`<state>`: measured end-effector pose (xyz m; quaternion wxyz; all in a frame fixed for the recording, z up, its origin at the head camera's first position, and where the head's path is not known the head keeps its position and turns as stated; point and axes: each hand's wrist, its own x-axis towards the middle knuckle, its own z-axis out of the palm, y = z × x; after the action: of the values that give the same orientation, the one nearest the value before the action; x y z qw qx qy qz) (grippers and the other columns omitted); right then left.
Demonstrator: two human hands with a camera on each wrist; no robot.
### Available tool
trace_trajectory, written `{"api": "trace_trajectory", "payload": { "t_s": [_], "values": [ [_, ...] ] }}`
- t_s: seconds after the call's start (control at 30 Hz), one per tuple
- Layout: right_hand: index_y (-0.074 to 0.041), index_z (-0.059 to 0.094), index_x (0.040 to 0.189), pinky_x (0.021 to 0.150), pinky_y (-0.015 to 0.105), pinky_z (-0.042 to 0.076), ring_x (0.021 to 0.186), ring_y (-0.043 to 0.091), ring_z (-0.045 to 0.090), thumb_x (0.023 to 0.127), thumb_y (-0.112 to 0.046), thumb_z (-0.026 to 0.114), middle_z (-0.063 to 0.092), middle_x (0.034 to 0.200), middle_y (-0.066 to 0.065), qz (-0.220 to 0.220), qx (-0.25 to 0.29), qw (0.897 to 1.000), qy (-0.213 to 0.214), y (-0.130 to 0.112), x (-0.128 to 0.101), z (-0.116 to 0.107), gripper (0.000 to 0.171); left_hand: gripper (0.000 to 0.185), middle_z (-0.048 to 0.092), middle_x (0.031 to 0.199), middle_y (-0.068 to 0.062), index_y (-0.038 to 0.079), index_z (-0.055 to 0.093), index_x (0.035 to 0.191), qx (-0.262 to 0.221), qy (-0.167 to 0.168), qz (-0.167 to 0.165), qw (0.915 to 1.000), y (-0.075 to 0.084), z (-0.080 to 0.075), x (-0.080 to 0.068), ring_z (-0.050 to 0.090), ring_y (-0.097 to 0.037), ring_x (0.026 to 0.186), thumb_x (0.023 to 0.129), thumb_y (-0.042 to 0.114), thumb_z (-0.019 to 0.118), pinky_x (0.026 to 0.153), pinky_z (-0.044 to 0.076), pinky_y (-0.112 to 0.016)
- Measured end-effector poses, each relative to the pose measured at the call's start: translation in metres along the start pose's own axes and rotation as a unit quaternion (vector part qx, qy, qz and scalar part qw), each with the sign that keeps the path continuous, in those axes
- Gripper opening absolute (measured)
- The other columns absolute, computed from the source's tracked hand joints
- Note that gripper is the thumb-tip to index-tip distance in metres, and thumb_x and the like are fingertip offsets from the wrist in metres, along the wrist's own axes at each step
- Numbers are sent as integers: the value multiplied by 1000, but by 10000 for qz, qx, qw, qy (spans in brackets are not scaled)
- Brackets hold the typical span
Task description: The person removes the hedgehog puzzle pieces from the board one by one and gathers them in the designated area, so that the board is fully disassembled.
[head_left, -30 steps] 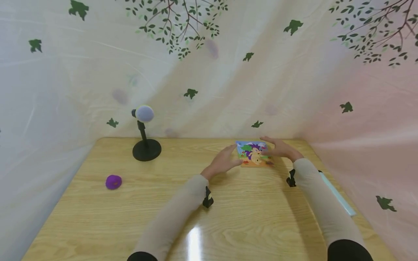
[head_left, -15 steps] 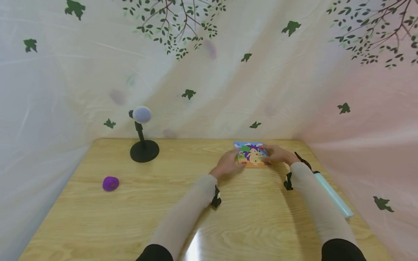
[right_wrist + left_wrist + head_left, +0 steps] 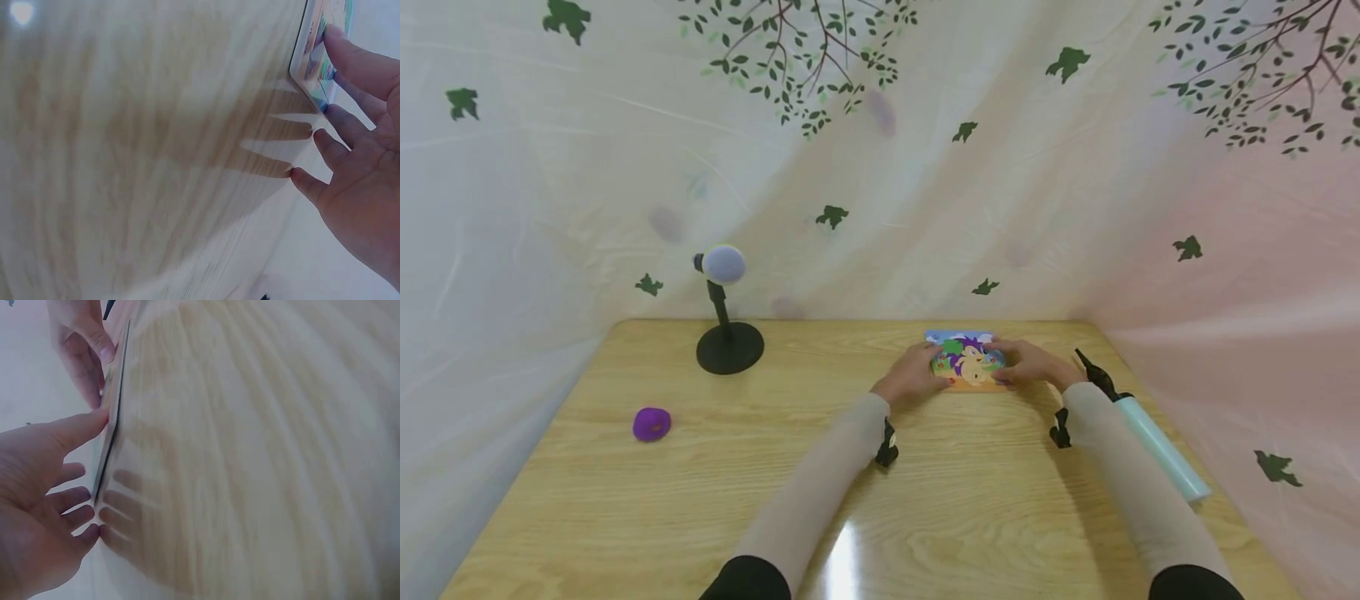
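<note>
Cartoon picture board [image 3: 973, 367] shifts a little left and nearer, both hands now on it

Nearest come the two light sleeves [image 3: 827, 471], reaching over the wooden table [image 3: 625, 517]. A pale blue cylinder [image 3: 1176, 465] with a black tapered tip lies beside the right sleeve, and a purple lump [image 3: 651, 424] sits well off to the left.

Farther on, the left hand [image 3: 913, 372] and right hand [image 3: 1028, 364] flank the board near the table's far edge, fingers spread and fairly straight. Both thumbs touch it, the right one on its printed face; whether it is lifted at all, I cannot tell. Since it has shifted between them, the hands are probably steering it together rather than merely reaching.

Beyond stand a round-headed black stand [image 3: 730, 348], left of the board, and a leaf-printed cloth [image 3: 917, 233]
</note>
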<state>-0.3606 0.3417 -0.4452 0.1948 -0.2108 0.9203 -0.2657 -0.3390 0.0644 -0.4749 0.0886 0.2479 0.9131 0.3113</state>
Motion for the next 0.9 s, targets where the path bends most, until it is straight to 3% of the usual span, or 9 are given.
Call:
{"api": "trace_trajectory", "payload": {
  "t_s": [0.33,0.57,0.9],
  "values": [
    [-4,41,155,121,69,17,153,51,15,96,-25,71,20,166,26,-292,-123,9995,-56,-32,6,25,69,87,23,169,-12,8,36,158,128,-539,-127,9984,-26,-27,-30,23,-34,156,90,43,76,126,26,-50],
    [-6,47,152,120,70,19,152,50,20,93,-27,75,25,165,24,-653,-348,9971,-150,-60,9,45,68,90,31,165,-17,1,40,154,319,-574,-59,9978,-45,-49,-66,29,-36,153,85,40,82,125,29,-48],
    [-8,48,152,123,66,20,154,45,21,92,-32,76,26,166,21,-1193,-450,9910,-402,-106,25,73,71,92,44,151,-16,1,48,149,501,-488,-123,9975,-79,-81,-114,47,-32,137,78,44,88,120,39,-46]
  ]
}}
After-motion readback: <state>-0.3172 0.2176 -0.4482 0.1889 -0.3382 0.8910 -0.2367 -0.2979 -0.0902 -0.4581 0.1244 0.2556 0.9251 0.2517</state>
